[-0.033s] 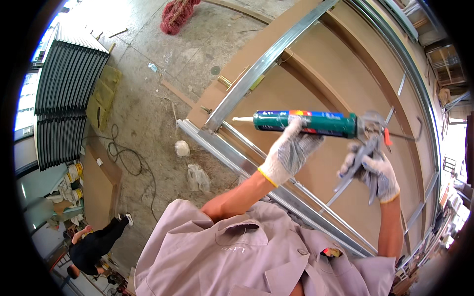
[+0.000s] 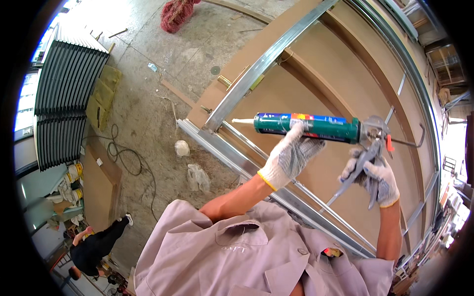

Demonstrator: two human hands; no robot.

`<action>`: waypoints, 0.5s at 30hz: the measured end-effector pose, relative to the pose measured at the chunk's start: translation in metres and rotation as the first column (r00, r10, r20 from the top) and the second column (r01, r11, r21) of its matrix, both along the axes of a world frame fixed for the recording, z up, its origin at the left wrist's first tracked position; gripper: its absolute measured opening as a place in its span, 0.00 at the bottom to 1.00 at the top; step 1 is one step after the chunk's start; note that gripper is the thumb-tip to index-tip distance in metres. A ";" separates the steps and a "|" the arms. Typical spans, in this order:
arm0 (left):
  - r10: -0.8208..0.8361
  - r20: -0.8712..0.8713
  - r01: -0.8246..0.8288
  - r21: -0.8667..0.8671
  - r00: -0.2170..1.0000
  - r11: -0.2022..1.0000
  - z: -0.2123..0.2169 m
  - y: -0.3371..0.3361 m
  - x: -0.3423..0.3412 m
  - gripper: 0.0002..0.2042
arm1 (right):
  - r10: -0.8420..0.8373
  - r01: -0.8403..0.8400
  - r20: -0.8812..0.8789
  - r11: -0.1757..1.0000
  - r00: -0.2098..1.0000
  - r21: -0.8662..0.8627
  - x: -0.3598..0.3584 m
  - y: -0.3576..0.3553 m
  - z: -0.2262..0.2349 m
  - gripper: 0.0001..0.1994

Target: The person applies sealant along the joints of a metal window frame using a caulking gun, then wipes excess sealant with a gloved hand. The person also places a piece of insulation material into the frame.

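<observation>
A caulking gun with a green cartridge [image 2: 321,129] lies nearly level across my view, its white nozzle [image 2: 243,121] pointing left. My left hand [image 2: 291,154], in a white knitted glove with grey grip dots, supports the cartridge from below, fingers curled against it. The gloved right hand [image 2: 376,178] is closed around the gun's grey handle and trigger [image 2: 358,167]. The hooked metal rod [image 2: 412,143] sticks out to the right, beside an orange tab [image 2: 389,143]. Beneath the gun is a large brown panel [image 2: 316,172] with metal framing.
A galvanized metal rail [image 2: 269,59] and brown ribs [image 2: 321,84] cross the panel. Plastic bags [image 2: 197,177] and a looped cable [image 2: 118,153] lie on the concrete floor. Dark slatted panels [image 2: 66,84] stand at left; another person [image 2: 98,246] is below them.
The back end of the caulking gun has dipped slightly, with its hooked rod a little lower and farther right. Both hands keep their hold.
</observation>
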State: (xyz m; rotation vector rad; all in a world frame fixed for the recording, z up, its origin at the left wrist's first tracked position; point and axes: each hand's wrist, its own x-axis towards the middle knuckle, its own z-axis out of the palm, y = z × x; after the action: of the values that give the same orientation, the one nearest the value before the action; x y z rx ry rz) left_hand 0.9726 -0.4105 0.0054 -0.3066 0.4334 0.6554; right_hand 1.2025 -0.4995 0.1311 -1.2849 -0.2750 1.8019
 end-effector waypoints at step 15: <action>0.125 -0.135 -0.134 -0.062 0.983 0.989 -0.031 -0.026 -0.055 0.32 | -0.024 0.025 0.034 1.000 0.999 -0.012 -0.088 -0.027 -0.028 0.15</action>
State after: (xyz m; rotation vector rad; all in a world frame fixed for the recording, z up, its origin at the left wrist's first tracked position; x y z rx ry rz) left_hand 0.9174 -0.4366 -0.0253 -0.3621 0.5668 0.7917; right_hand 1.1148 -0.5270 0.1030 -1.3225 -0.2662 1.7652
